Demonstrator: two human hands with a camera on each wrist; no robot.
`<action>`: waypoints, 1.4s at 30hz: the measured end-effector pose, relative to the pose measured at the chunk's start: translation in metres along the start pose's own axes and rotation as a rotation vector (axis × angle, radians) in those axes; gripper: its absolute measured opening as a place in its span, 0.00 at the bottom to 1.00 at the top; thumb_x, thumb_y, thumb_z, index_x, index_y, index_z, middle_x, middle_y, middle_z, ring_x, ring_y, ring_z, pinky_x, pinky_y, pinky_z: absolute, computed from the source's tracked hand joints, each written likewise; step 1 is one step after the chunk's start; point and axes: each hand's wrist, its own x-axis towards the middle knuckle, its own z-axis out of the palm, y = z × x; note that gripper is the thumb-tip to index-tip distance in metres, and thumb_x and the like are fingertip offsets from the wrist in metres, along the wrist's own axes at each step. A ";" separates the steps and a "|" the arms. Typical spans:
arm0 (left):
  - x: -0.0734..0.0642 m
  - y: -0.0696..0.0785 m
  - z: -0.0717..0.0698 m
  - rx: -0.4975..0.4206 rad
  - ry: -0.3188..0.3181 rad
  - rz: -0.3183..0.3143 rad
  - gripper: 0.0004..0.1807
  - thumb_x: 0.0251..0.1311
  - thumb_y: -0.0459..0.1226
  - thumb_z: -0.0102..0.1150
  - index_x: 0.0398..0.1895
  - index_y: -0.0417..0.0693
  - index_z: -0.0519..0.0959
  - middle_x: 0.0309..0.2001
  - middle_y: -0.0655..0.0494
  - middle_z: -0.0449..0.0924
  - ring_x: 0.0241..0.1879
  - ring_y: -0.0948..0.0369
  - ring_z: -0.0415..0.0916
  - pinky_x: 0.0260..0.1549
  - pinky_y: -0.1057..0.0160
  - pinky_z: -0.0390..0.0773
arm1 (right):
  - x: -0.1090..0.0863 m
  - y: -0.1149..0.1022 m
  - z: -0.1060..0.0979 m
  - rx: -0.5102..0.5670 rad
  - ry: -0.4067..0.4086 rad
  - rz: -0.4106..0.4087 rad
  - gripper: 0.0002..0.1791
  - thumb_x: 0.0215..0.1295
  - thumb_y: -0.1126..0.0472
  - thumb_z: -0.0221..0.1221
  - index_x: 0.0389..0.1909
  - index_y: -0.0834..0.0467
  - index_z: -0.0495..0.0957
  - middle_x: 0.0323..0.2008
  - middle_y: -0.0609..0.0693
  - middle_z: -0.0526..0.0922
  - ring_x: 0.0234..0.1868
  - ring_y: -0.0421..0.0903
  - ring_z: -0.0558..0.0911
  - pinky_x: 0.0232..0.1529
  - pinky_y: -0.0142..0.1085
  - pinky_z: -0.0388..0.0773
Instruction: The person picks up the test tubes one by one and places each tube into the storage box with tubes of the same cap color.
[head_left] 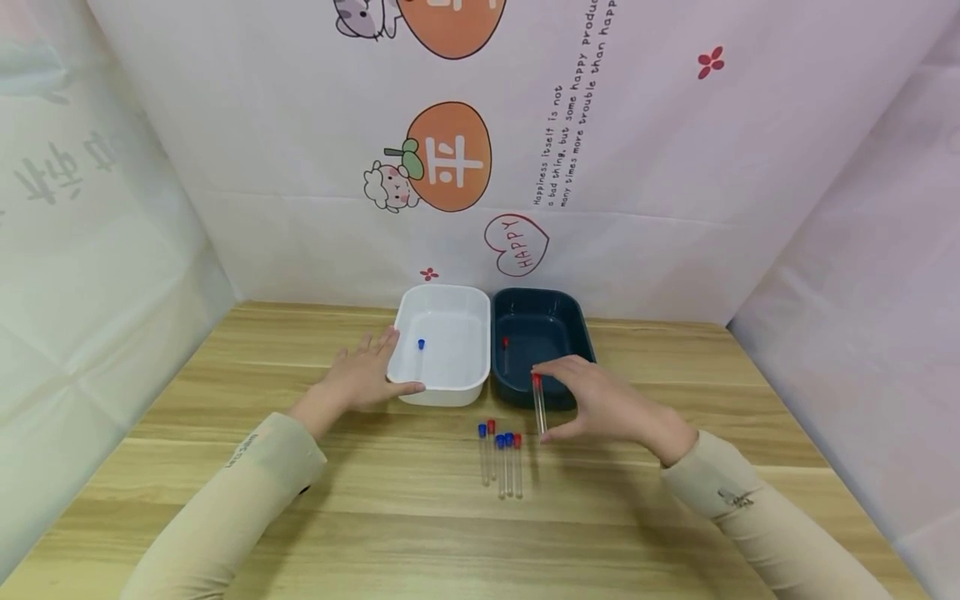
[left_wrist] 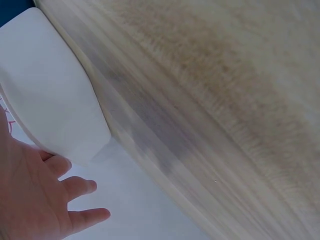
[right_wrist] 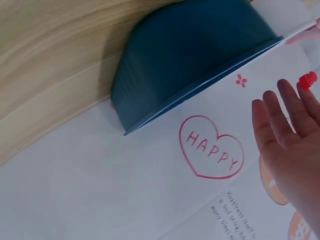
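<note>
My right hand [head_left: 603, 406] holds a clear test tube [head_left: 540, 410] with a red cap just in front of the dark blue basin [head_left: 517, 387]. Fingertips touch the capped end and the thumb touches the bottom end. In the right wrist view only the red cap [right_wrist: 308, 80] of this tube stands out. Spread along the left side of the white basin [head_left: 450, 392], my left hand [head_left: 362, 377] touches its rim with straight fingers. Several capped test tubes [head_left: 501, 467], some blue and some red, lie side by side on the table before the basins.
Inside the white basin a blue cap [head_left: 422, 343] shows, and a red cap [head_left: 506, 342] shows inside the dark one; their tubes are hard to make out. Both basins stand side by side against a printed cloth wall [head_left: 637, 267] at the back of the wooden table [head_left: 390, 533].
</note>
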 end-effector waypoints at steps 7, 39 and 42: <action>0.000 0.001 0.000 -0.007 -0.007 -0.003 0.64 0.60 0.73 0.53 0.83 0.38 0.44 0.82 0.44 0.42 0.78 0.36 0.41 0.69 0.27 0.46 | 0.007 0.015 -0.005 0.047 0.063 -0.006 0.50 0.48 0.46 0.80 0.69 0.64 0.72 0.65 0.60 0.76 0.66 0.59 0.72 0.65 0.58 0.71; 0.000 0.000 0.002 -0.015 -0.003 -0.009 0.64 0.60 0.74 0.53 0.83 0.38 0.44 0.82 0.43 0.42 0.78 0.35 0.42 0.68 0.26 0.46 | 0.041 0.059 0.005 0.093 0.035 0.080 0.49 0.55 0.42 0.76 0.72 0.64 0.69 0.67 0.63 0.73 0.66 0.60 0.71 0.63 0.57 0.72; 0.000 -0.001 0.002 -0.018 -0.002 -0.010 0.64 0.60 0.74 0.53 0.83 0.38 0.44 0.82 0.43 0.41 0.78 0.35 0.42 0.68 0.26 0.46 | 0.044 0.062 0.008 0.104 0.023 0.110 0.50 0.56 0.40 0.75 0.73 0.62 0.69 0.68 0.64 0.71 0.65 0.60 0.71 0.61 0.56 0.74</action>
